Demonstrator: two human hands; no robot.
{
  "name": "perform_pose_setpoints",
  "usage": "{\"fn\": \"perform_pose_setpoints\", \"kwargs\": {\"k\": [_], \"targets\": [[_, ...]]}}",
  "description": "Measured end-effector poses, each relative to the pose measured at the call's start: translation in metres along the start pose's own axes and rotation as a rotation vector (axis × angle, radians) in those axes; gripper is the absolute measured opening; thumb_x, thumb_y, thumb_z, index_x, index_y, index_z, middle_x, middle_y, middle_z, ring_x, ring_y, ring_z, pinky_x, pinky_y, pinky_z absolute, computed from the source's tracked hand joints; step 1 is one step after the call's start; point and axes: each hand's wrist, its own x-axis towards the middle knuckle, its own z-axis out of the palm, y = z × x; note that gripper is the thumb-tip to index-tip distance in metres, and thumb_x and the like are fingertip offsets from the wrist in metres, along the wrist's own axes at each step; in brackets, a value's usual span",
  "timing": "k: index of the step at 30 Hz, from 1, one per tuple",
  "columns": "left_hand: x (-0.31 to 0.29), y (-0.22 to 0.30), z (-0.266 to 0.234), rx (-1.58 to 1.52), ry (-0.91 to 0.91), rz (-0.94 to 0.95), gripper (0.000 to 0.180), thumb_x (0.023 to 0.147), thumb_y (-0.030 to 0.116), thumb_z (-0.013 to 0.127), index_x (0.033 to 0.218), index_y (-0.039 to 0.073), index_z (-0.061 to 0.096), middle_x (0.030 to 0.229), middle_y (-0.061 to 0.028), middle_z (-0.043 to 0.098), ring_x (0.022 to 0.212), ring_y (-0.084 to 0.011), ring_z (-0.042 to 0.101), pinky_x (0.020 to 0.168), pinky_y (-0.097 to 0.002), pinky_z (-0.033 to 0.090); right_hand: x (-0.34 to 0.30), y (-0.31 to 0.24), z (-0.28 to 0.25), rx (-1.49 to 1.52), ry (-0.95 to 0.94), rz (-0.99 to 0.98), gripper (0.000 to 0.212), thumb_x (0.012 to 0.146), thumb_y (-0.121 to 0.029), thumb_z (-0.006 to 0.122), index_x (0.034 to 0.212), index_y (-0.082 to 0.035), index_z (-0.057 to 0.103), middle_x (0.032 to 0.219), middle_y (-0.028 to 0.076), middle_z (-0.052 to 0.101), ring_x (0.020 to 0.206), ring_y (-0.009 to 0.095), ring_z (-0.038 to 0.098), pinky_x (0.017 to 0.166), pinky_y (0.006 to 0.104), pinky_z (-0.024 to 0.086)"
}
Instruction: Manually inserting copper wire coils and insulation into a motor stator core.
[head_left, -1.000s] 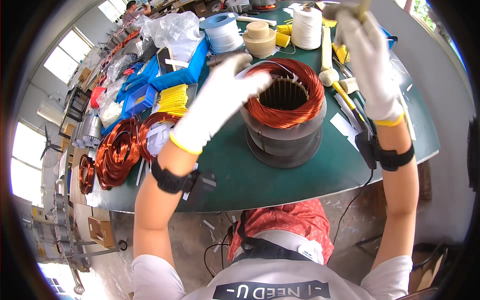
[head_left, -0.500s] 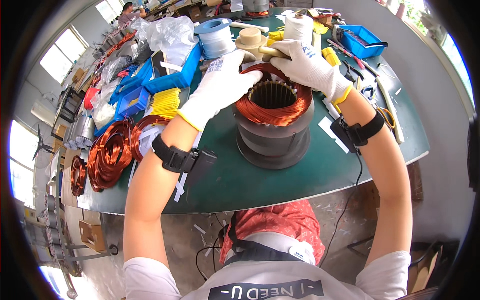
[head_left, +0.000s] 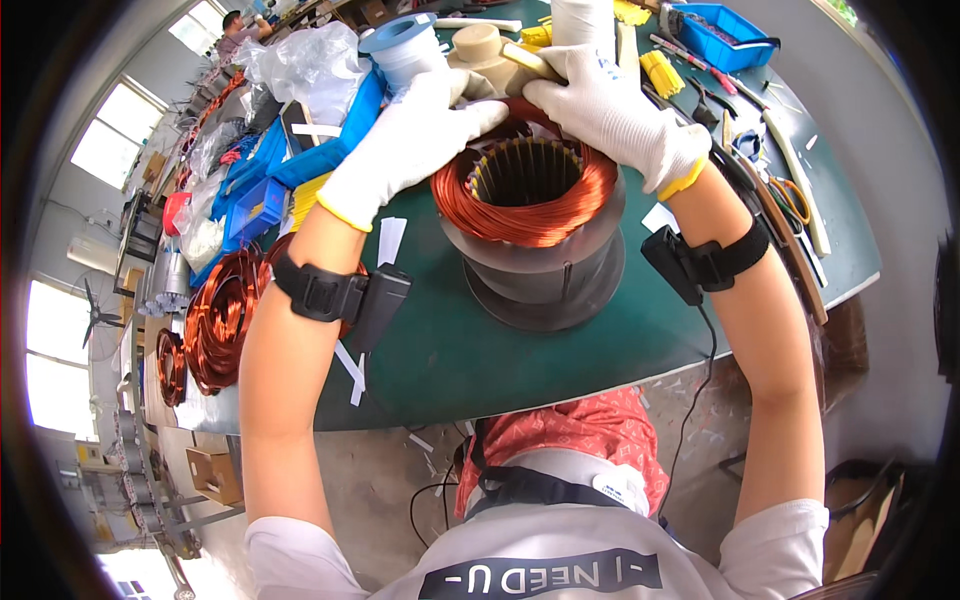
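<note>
A slotted motor stator with a thick ring of copper windings [head_left: 525, 222] rests on a dark grey spool-shaped stand [head_left: 545, 285], right in front of me. Both hands wear white knit gloves with yellow cuffs. My right hand [head_left: 612, 118], at the far right of the windings, is closed on a flat tan stick [head_left: 533, 62] that slants toward the far left. At the far left edge of the ring is my left hand [head_left: 418, 135], thumb stretched out and apart from its bent fingers. Nothing shows between them; the fingertips are partly hidden.
Copper wire coils [head_left: 228, 315] lie at the left end of the green table [head_left: 450, 375]. Beyond stand blue bins, a blue-flanged spool [head_left: 402, 45] and a white thread cone [head_left: 583, 28]. Scissors [head_left: 790, 200] and hand tools lie at right. A cable hangs from my right armband.
The view has shifted, so the stator sits lower and further left in it. The stick in my right hand has turned from nearly level to slanting. My left hand's thumb no longer overlaps the ring as much.
</note>
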Motion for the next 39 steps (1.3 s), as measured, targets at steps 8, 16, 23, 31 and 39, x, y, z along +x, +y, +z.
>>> {"fn": "perform_pose_setpoints", "kwargs": {"k": [8,16,23,31,39], "targets": [[-0.014,-0.002,0.018,0.117,0.143,0.034,0.048,0.077,0.010,0.073,0.119,-0.004,0.056,0.100,-0.0118,0.068,0.087,-0.0155,0.064,0.078,-0.0286,0.052,0.012,0.004,-0.013,-0.148,0.304,-0.321,0.018,0.091,-0.017,0.056,0.096,0.000,0.061,0.090,0.016,0.066,0.085,0.033,0.064,0.077,0.0411,0.050],[-0.010,0.007,0.008,-0.014,0.057,-0.112,0.044,0.075,0.006,0.071,0.116,-0.004,0.058,0.100,-0.0116,0.067,0.086,-0.0137,0.063,0.076,-0.0276,0.052,0.045,-0.043,-0.024,1.273,0.091,-0.303,0.014,0.100,-0.022,0.053,0.105,-0.010,0.052,0.073,-0.003,0.048,0.062,0.006,0.045,0.054,0.0210,0.038],[-0.005,0.010,0.009,0.014,0.042,-0.115,0.047,0.073,0.009,0.077,0.115,-0.002,0.059,0.102,-0.0107,0.068,0.087,-0.0145,0.064,0.078,-0.0280,0.052,0.065,-0.023,-0.005,1.226,0.248,-0.183,0.028,0.102,-0.034,0.053,0.082,-0.016,0.044,0.058,-0.006,0.031,0.046,0.004,0.024,0.042,0.0203,0.021],[-0.004,0.007,0.009,-0.016,0.029,-0.100,0.043,0.074,0.011,0.078,0.112,-0.001,0.061,0.100,-0.0102,0.068,0.086,-0.0141,0.064,0.076,-0.0290,0.052,0.065,-0.026,0.000,1.156,0.200,-0.226,0.025,0.103,-0.034,0.052,0.088,-0.014,0.047,0.059,-0.006,0.033,0.047,0.004,0.027,0.042,0.0200,0.022],[-0.006,0.010,0.007,0.069,0.018,-0.047,0.044,0.074,0.014,0.077,0.112,-0.002,0.062,0.101,-0.0166,0.068,0.088,-0.0219,0.066,0.079,-0.0331,0.052,0.070,-0.009,0.003,1.027,0.018,-0.016,0.023,0.102,-0.030,0.052,0.096,-0.008,0.050,0.065,-0.003,0.041,0.052,0.005,0.035,0.047,0.0209,0.031]]}}
